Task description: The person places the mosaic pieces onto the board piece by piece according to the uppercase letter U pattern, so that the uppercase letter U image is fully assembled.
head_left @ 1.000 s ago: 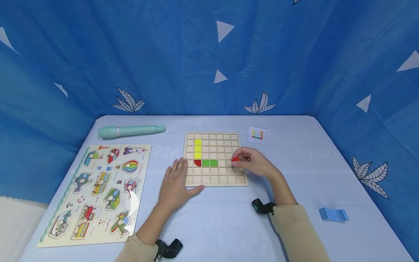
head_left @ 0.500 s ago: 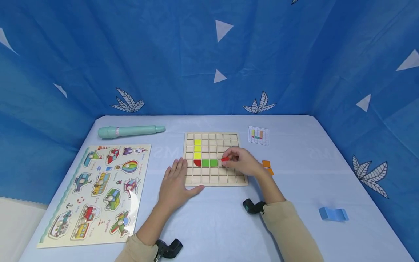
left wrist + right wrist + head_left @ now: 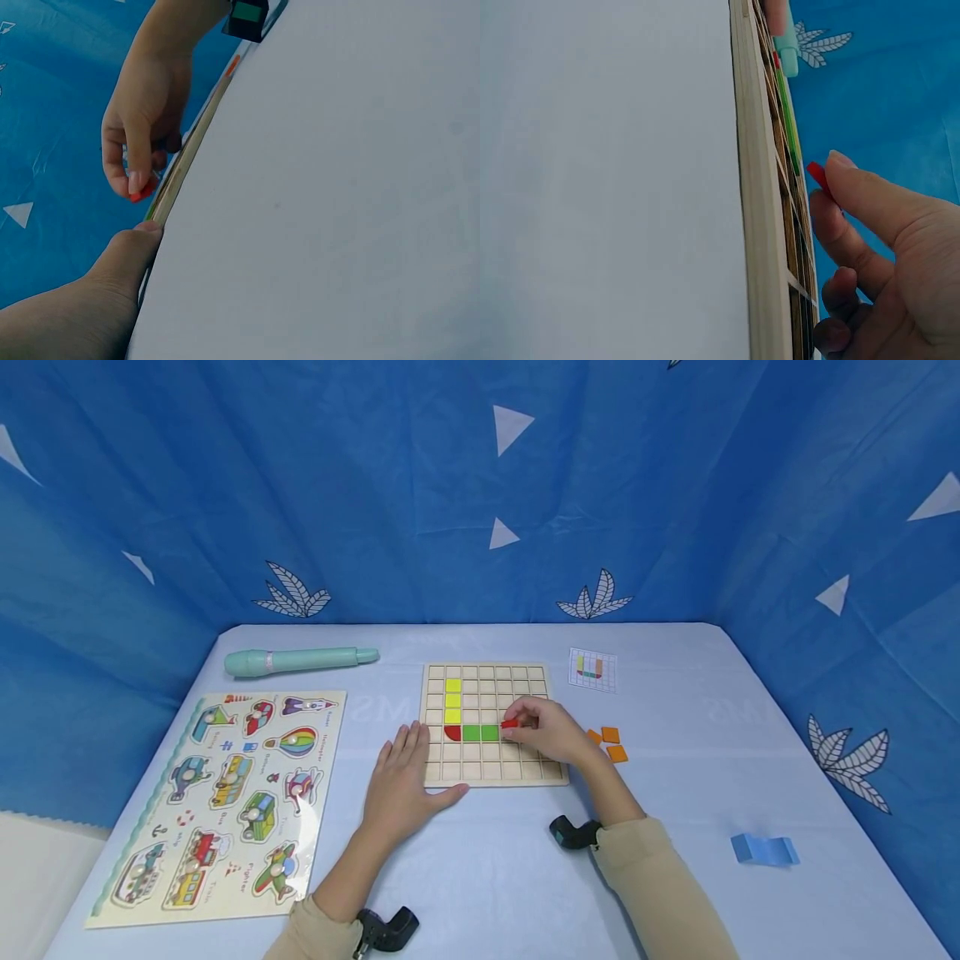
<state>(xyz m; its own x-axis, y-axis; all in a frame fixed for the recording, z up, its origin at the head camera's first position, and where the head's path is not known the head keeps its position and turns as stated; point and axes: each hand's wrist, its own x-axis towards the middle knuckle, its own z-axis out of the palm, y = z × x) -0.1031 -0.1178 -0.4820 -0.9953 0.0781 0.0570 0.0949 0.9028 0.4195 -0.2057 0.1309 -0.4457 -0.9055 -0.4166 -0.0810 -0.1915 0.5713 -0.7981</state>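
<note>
A wooden grid board [image 3: 487, 772] lies mid-table in the head view. Its left part bears a column of yellow tiles [image 3: 453, 701]; below them a red rounded tile [image 3: 453, 733] starts a row that continues with two green tiles [image 3: 480, 733]. My right hand [image 3: 551, 731] pinches another red tile [image 3: 821, 177] between thumb and forefinger, just over the board beside the green tiles. Flat along the board's left edge rests my left hand [image 3: 401, 781], fingers straight, thumb at the front edge.
Several orange tiles [image 3: 611, 735] lie right of the board. Behind them is a small pattern card [image 3: 592, 670]. A blue bracket-shaped block [image 3: 764, 851] sits at the right. On the left are a picture peg puzzle [image 3: 225, 810] and a mint-green microphone-shaped stick [image 3: 307, 659].
My right hand has moved left over the board with the red tile, up to the end of the green row. The orange tiles have come into sight. My left hand has stayed put.
</note>
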